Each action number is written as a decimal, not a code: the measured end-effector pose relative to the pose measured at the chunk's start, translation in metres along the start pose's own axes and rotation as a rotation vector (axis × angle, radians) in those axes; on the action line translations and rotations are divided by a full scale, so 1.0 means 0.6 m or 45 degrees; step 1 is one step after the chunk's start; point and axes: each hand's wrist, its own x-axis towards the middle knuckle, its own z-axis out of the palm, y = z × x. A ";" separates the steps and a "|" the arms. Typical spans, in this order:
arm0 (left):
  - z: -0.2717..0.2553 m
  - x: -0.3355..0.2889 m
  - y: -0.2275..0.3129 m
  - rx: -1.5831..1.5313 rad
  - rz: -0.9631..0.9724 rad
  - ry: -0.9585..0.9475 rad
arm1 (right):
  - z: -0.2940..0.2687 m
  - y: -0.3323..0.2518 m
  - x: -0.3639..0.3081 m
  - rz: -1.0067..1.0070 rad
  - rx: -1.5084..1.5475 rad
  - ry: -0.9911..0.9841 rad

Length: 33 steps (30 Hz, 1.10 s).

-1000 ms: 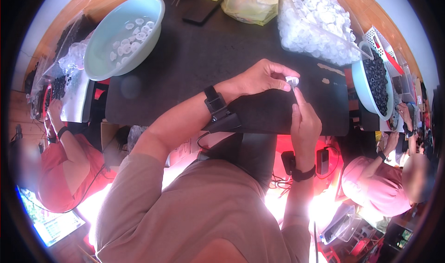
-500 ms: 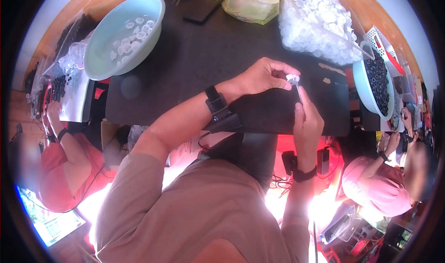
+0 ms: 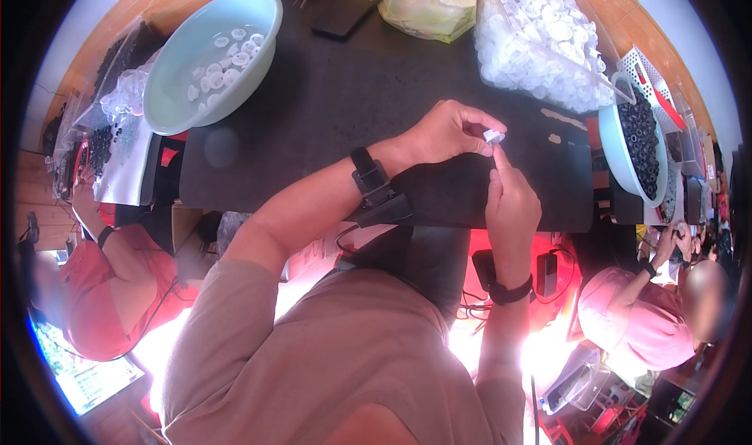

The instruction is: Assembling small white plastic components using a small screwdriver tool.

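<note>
Above the dark table, my left hand pinches a small white plastic part between thumb and fingertips. My right hand is closed just below it, its index fingertip against or very near the part's underside. The thin, pale, blade-like tool it held half a second ago is now mostly hidden behind the fingers.
A light-blue basin with several white parts stands at left. A clear tub heaped with white pieces sits at far right, beside a basin of black rings. A yellow bag lies behind. People sit on both sides.
My right hand has moved up and slightly left, bringing its fingertip to the white part. The white part has tilted in my left fingers, and less of the thin tool shows.
</note>
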 end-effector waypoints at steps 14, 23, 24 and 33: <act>-0.006 0.002 0.015 -0.016 -0.091 -0.070 | -0.014 0.016 -0.009 0.008 0.181 0.051; -0.005 0.002 0.007 0.016 -0.069 -0.077 | -0.007 0.016 -0.005 -0.025 0.113 0.054; -0.005 0.003 0.006 0.040 -0.052 -0.079 | -0.007 0.017 -0.005 -0.027 0.108 0.053; -0.003 -0.002 0.013 0.235 -0.061 -0.032 | -0.007 0.011 -0.003 -0.039 -0.039 0.005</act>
